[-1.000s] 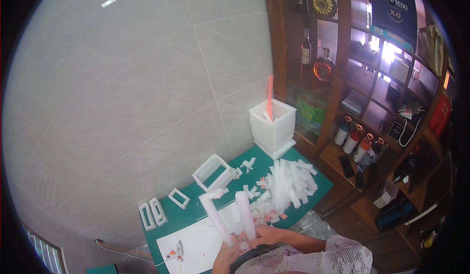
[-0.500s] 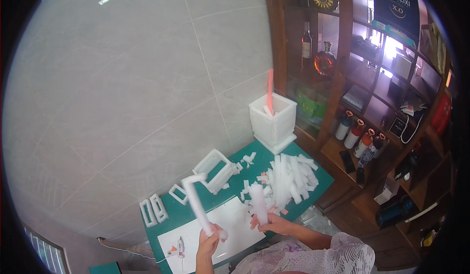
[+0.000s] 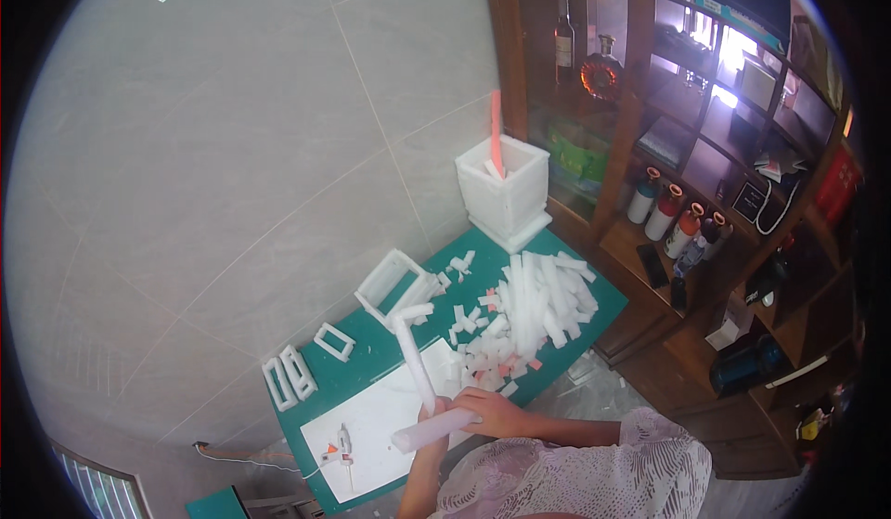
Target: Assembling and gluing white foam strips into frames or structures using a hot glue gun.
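Observation:
My left hand (image 3: 431, 414) is closed around the lower end of a white foam strip piece (image 3: 416, 368), which rises from it and bends to the right at its top like an L. Just beside it, my right hand (image 3: 492, 411) grips a separate white foam strip (image 3: 422, 434). That strip points to the lower left and crosses in front of my left hand, hiding part of its fingers. Both hands are above the near edge of a white board (image 3: 371, 417). A glue gun (image 3: 345, 443) stands on the board, left of my hands.
The green table (image 3: 594, 320) bears a heap of foam strips (image 3: 538, 301), scraps, small foam frames (image 3: 290, 377) and a larger open foam frame (image 3: 394, 282). A white foam box (image 3: 501, 190) with a reddish strip stands at the back corner. A wooden shelf cabinet (image 3: 631, 148) borders the right.
My right hand has moved left to my left hand, and its strip has swung from upright to pointing lower left. The L-shaped piece has shifted right. The view has tilted down slightly.

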`<state>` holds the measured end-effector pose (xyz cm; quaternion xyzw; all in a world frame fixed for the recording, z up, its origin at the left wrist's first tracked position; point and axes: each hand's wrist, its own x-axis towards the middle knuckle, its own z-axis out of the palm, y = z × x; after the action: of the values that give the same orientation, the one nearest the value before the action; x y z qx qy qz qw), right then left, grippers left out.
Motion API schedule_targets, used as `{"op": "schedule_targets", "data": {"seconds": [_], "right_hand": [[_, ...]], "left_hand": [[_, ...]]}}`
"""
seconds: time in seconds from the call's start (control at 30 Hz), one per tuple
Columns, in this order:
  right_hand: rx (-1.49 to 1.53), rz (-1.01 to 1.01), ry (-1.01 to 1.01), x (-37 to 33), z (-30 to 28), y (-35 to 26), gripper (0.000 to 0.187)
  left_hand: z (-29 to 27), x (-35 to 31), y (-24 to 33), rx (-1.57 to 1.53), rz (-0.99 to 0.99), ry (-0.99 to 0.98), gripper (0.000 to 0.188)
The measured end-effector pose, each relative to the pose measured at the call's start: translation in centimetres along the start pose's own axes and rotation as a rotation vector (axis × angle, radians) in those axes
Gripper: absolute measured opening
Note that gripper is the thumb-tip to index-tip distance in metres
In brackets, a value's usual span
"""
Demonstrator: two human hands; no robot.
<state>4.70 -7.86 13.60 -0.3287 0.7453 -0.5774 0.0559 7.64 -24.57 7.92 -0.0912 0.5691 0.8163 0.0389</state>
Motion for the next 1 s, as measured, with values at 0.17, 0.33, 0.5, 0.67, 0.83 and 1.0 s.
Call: {"op": "schedule_targets", "data": {"seconds": [0.17,0.33,0.5,0.67,0.83,1.0], "right_hand": [[-0.142,-0.049,-0.062,-0.1,0.6,1.0,0.033],[-0.164,-0.072,-0.075,0.1,0.6,0.5,0.034],[-0.154,-0.059,-0.09,0.4,0.6,0.5,0.036],[-0.157,-0.053,-0.119,0.4,1.0,0.0,0.037],[-0.13,-0.067,-0.076,-0.3,1.1,-1.3,0.036],[-0.435,0.261,0.143,-5.0,-4.7,3.8,0.035]], "left_hand": [[-0.1,-0.4,1.3,0.265,0.106,0.037,0.03],[-0.8,-0.2,1.3,0.237,0.065,0.099,0.03],[-0.2,-0.5,1.6,0.243,0.064,0.207,0.03],[-0.2,-1.5,2.6,0.263,0.095,0.236,0.03],[-8.9,0.2,-5.1,0.628,0.296,0.537,0.032],[-14.2,-3.2,9.5,0.449,0.508,0.943,0.028]]}}
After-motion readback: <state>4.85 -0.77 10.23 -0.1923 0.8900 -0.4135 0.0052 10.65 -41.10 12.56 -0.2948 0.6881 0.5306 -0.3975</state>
